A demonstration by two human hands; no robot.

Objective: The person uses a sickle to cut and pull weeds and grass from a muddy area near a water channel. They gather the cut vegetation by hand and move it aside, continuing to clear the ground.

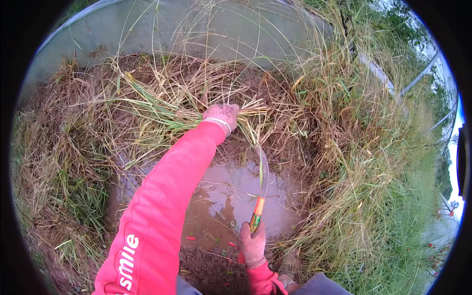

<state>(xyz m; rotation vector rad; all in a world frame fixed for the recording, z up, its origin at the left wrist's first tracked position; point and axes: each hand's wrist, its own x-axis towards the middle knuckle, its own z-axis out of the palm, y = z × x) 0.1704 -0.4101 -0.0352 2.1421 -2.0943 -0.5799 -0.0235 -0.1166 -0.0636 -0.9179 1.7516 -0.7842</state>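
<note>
My left hand (pixel 222 116), with a pale band at the wrist and a red sleeve, is closed around a bundle of cut grass (pixel 158 110), green and straw-coloured. Stalk ends stick out to the right of the fist. Lower down, my right hand (pixel 253 241) grips the orange and green handle of a sickle (pixel 264 173). Its curved blade points up and away from me, and its tip is near the grass stems just below and to the right of my left hand. A green blade of grass lies along the sickle's blade.
A muddy puddle (pixel 217 195) lies before me, with small red bits at its near edge. Matted dry grass (pixel 73 103) surrounds it. Behind stands a wall of translucent sheeting (pixel 147 29). Tall grass (pixel 361 184) and pale poles (pixel 379 75) are on the right.
</note>
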